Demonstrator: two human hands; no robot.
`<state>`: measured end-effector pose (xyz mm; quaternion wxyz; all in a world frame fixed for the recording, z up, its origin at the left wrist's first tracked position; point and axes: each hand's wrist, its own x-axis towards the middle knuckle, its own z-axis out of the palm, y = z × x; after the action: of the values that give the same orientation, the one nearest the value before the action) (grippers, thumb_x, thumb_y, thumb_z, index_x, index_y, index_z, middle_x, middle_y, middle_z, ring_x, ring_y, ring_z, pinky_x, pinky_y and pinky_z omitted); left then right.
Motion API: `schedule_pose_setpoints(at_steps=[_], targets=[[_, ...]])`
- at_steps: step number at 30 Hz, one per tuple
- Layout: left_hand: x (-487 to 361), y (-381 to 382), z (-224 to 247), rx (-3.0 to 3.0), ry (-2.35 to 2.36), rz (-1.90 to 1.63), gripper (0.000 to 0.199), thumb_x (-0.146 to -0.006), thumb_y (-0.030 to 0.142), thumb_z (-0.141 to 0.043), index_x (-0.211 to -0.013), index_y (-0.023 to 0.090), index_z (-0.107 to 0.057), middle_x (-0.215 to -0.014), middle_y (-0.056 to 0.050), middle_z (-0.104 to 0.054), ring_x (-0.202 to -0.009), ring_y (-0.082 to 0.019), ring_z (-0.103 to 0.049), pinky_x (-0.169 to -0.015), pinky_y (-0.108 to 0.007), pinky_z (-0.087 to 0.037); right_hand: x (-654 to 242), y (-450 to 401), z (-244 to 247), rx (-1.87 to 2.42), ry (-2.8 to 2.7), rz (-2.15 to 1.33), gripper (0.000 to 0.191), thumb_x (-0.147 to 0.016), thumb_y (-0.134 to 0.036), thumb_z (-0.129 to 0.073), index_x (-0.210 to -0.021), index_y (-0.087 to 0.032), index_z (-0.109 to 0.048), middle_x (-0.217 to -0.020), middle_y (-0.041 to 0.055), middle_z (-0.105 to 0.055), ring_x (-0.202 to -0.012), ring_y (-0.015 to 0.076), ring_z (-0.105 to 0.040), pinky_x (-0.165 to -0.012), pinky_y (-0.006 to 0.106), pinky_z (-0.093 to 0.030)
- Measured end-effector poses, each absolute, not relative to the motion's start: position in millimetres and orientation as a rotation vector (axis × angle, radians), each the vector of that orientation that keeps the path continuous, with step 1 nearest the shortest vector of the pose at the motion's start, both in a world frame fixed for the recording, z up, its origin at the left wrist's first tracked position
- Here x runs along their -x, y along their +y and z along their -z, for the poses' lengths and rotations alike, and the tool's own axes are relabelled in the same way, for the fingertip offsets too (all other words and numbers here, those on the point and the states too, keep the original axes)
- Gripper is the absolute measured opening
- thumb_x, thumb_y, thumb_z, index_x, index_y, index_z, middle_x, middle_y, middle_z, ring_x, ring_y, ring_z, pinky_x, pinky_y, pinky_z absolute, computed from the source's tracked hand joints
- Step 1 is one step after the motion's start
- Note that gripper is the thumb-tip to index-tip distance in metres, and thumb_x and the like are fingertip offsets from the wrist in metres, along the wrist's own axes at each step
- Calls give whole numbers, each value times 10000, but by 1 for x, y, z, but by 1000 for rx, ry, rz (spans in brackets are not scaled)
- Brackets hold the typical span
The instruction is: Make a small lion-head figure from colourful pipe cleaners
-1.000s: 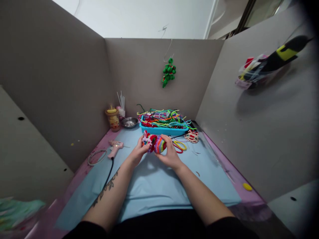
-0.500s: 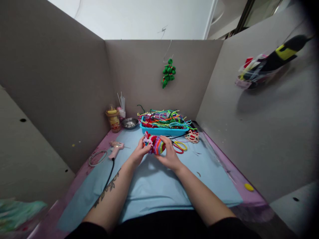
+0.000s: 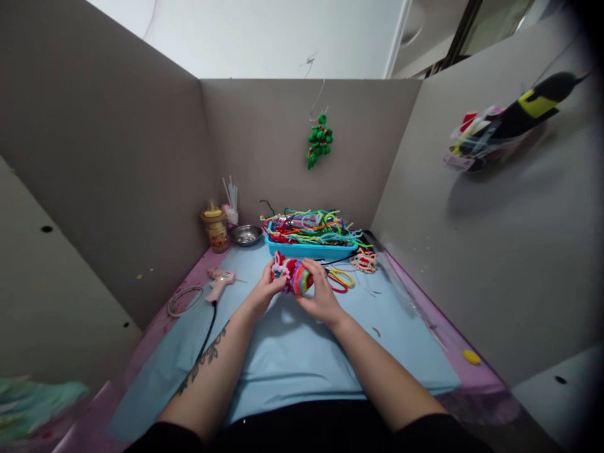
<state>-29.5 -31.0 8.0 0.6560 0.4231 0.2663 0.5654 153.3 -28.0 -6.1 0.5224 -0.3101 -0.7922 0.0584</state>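
A multicoloured striped fuzzy piece [image 3: 297,277], with pink loops at its left end, is held above the light blue cloth [image 3: 302,346]. My left hand [image 3: 265,290] grips its left end, thumb in front. Round its right end my right hand [image 3: 323,294] is curled. Scissors with red and yellow handles [image 3: 340,280] lie just right of my right hand. Behind the hands stands a blue tray [image 3: 311,250] heaped with colourful fuzzy stems [image 3: 321,229].
To the left lies a pink glue gun [image 3: 220,286] with a black cord, by a coiled pale cable [image 3: 185,301]. A metal bowl [image 3: 246,235] and a lidded cup [image 3: 216,230] stand behind. A red-and-white piece [image 3: 364,260] sits right. Grey panels enclose the table.
The whole view has shifted very slightly. Both hands keep the same hold on the striped piece.
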Motion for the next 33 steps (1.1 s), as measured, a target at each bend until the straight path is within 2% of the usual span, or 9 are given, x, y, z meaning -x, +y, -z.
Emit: schedule_pose_setpoints(at_steps=[10, 18, 25, 29, 33], targets=[[28, -34, -9, -1052, 641, -1251, 731, -755, 320, -755, -1402, 267, -421, -1416, -85, -499, -1299, -304, -472, -1083, -444, -350, -152, -29, 6, 744, -1903, -150, 774, -743, -210, -698, -1421, -247, -327, -1403, 155, -417, -1328, 313, -416, -1091, 538, -375], [28, -34, -9, -1102, 653, -1248, 784, -744, 371, -761, -1419, 262, -377, -1442, -94, -467, -1303, -296, -465, -1047, -404, -388, -152, -28, 7, 751, -1907, -172, 788, -756, -243, -706, -1441, -267, -317, -1416, 147, -407, -1337, 311, -405, -1103, 531, -361], [25, -32, -10, -1072, 796, -1198, 761, -742, 568, -705, -1359, 237, -406, -1308, -104, -565, -1085, -234, -602, -852, -326, -482, -155, -26, 5, 798, -1917, -307, 802, -819, -405, -677, -1499, -284, -269, -1484, 132, -360, -1387, 316, -346, -1134, 522, -316], [25, -28, -4, -1121, 883, -1156, 685, -807, 647, -576, -1337, 244, -416, -1228, -84, -601, -933, -166, -618, -710, -254, -465, -159, -23, 7, 810, -1906, -387, 710, -836, -468, -647, -1464, -304, -360, -1490, 120, -346, -1389, 319, -343, -1129, 519, -321], [27, -26, 2, -1140, 920, -1127, 636, -838, 672, -499, -1315, 256, -439, -1175, -62, -612, -886, -141, -599, -679, -234, -438, -160, -21, 7, 800, -1877, -422, 636, -846, -483, -628, -1422, -299, -432, -1466, 124, -361, -1373, 313, -364, -1118, 514, -334]])
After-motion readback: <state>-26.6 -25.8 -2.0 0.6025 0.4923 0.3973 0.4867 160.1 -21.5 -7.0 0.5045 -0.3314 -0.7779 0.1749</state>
